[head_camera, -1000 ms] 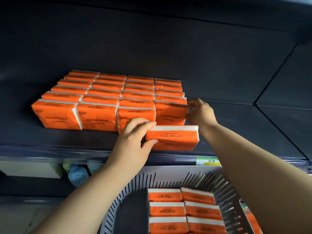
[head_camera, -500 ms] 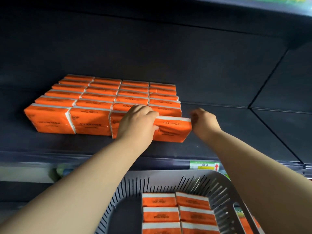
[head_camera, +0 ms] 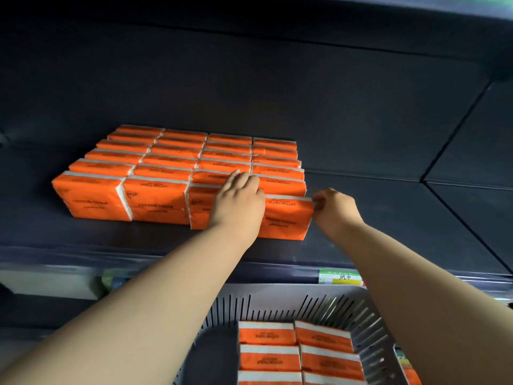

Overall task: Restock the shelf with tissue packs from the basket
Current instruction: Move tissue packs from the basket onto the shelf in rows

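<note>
While left hand [head_camera: 238, 202] grips tissue pack [head_camera: 286, 218], right hand [head_camera: 337, 207] pinches its right corner

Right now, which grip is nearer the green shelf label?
Right. The right grip pinches the front pack at its end, almost straight above the green shelf label; the left grip holds that pack farther left.

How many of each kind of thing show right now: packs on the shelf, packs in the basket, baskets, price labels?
Shelf packs: 24, counting the front-right pack that the left hand and right hand hold
Basket packs: 6 in view; the frame edge cuts off any others
Basket: 1
Price label: 1
Total: 32
</note>
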Tool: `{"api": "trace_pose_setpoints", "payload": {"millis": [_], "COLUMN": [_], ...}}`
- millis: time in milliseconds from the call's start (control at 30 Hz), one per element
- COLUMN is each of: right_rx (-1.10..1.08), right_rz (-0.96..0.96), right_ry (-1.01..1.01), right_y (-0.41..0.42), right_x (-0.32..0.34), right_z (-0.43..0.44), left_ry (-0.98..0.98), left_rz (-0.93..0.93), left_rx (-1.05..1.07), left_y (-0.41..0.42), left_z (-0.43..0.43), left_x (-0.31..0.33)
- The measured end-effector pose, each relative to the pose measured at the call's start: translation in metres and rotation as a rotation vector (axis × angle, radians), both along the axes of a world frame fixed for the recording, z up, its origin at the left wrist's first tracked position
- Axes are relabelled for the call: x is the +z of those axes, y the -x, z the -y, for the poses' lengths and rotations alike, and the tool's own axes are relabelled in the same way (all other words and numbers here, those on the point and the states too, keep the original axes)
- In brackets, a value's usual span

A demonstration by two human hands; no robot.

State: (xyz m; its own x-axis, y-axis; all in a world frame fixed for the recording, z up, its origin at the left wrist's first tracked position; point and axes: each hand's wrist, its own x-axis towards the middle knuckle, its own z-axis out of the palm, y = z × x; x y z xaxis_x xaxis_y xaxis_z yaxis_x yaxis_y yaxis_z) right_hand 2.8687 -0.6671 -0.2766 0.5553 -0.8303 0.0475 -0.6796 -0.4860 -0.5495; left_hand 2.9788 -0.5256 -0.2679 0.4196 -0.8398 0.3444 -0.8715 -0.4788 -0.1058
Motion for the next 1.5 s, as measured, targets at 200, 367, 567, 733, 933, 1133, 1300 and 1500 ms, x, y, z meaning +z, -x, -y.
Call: {"api": "trace_pose_setpoints", "payload": {"millis": [200,367,567,733,933,1133,1300,1500], "right_rx": [-0.018,-0.003,-0.006,0.022,0.093,0.247,0.357,0.48], "right_rz": [0.004,-0.021,-0.077,-0.089,-0.081,-0.156,-0.23,-0.371], "right_ry": [-0.02,0.007,0.064,0.07,0.057,-0.003,-0.107,-0.229], "right_y": [-0.011,-0.008,0.008,0.031,0.063,0.096,0.106,0.089], "right_x": [-0.004,-0.007,-0.008,-0.011,-0.011,-0.029,-0.061,-0.094], "right_z": [0.001,0.002,0.0,-0.019,-0.071,-0.136,-0.187,-0.235], "left_ry": [-0.023,0.004,-0.005,-0.044,-0.132,-0.183,-0.339,-0.517], "left_rz": [0.02,0.005,0.004,-0.05,-0.089,-0.124,-0.21,-0.169], "left_rx": [0.008,0.005,-0.052,-0.094,-0.085,-0.117,-0.102,-0.093], "left_y": [-0.005,-0.007,0.007,0.029,0.055,0.082,0.097,0.098], "left_z": [0.006,-0.001,-0.023,-0.052,-0.099,-0.15,-0.186,-0.208], "left_x": [0.001,-0.008,-0.011,-0.01,-0.022,-0.05,-0.072,-0.089]}}
